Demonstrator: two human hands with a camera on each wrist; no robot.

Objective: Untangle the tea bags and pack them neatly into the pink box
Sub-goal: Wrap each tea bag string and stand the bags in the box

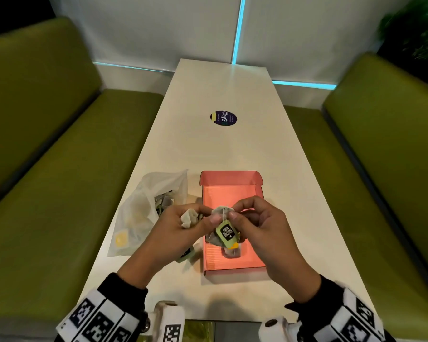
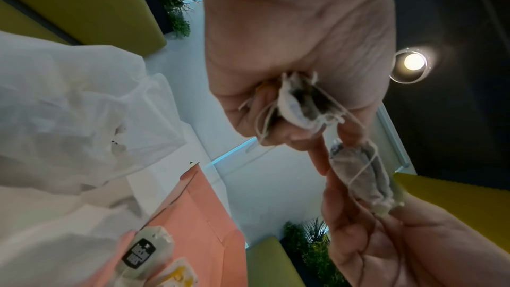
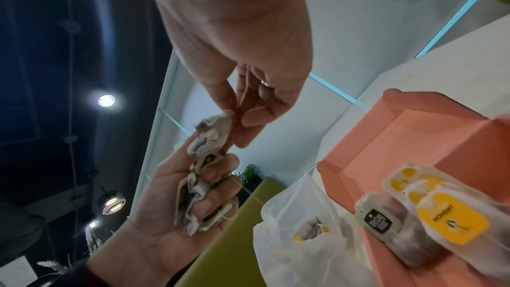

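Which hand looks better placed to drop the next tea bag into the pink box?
Probably the right hand: it hovers directly over the open pink cardboard box, pinching one stringed paper tea bag, while the left hand, beside the box, grips the crumpled bundle.

Plastic bag (image 1: 143,213) left of box (image 1: 230,188)

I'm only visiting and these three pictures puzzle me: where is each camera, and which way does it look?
Head: on the head, looking down at the white table; both hands show.
Left wrist: below the left hand, looking up along it.
Right wrist: below the right hand, looking up along it.
Shared: the pink box and the tangled tea bags.
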